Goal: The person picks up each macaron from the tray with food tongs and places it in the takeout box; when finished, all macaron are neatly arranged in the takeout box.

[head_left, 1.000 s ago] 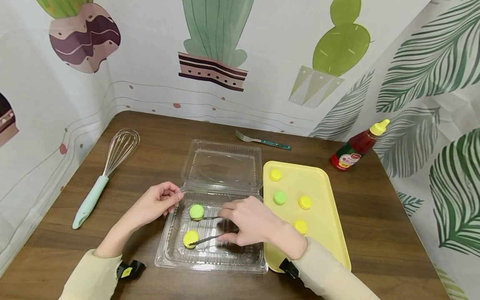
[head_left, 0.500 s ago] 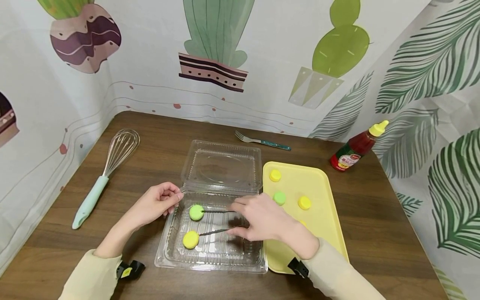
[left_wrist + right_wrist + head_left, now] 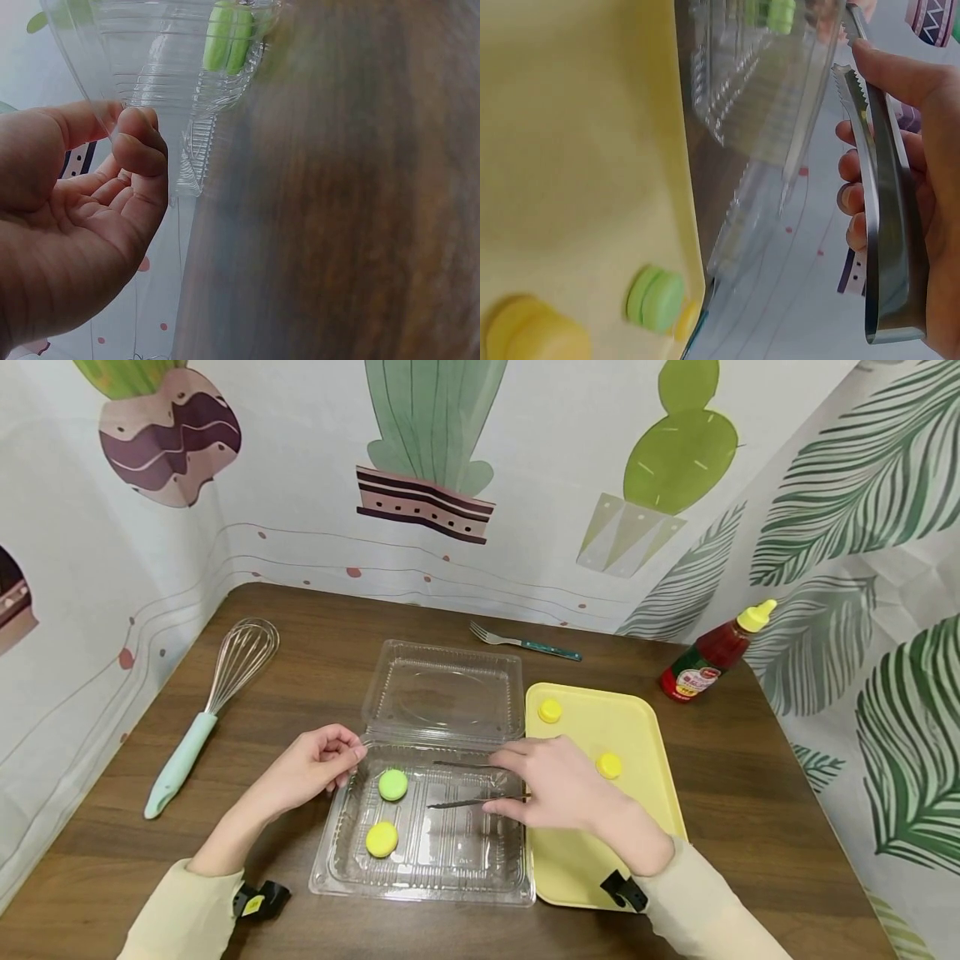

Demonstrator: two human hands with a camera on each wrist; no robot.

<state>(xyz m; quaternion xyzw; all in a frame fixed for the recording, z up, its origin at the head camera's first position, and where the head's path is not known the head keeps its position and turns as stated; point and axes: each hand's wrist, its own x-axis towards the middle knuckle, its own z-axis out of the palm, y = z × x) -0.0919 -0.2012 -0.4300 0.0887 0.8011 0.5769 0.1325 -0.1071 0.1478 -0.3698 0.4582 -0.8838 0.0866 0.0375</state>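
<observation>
My left hand (image 3: 315, 764) pinches the left rim of an open clear plastic clamshell container (image 3: 420, 895) with thumb and forefinger. Inside it lie a green macaron (image 3: 393, 785) and a yellow macaron (image 3: 382, 840), side by side at the left. Metal tongs (image 3: 885, 225) are gripped in my right hand (image 3: 555, 785) above the container's right edge. Their tips stand apart, pointing left, with nothing between them. On the yellow tray (image 3: 570, 860) at the right, two yellow macarons show in the head view. A green macaron (image 3: 656, 298) on the tray appears in the right wrist view; my right hand hides it from the head view.
A whisk (image 3: 198, 727) with a pale green handle lies at the left. Behind the container's raised lid (image 3: 442, 693) is a fork (image 3: 525, 644). A red sauce bottle (image 3: 708, 656) stands at the back right, near the patterned wall cloth.
My right hand has moved right and slightly back with the tongs, away from the two macarons in the container. The left hand and container have stayed in place.
</observation>
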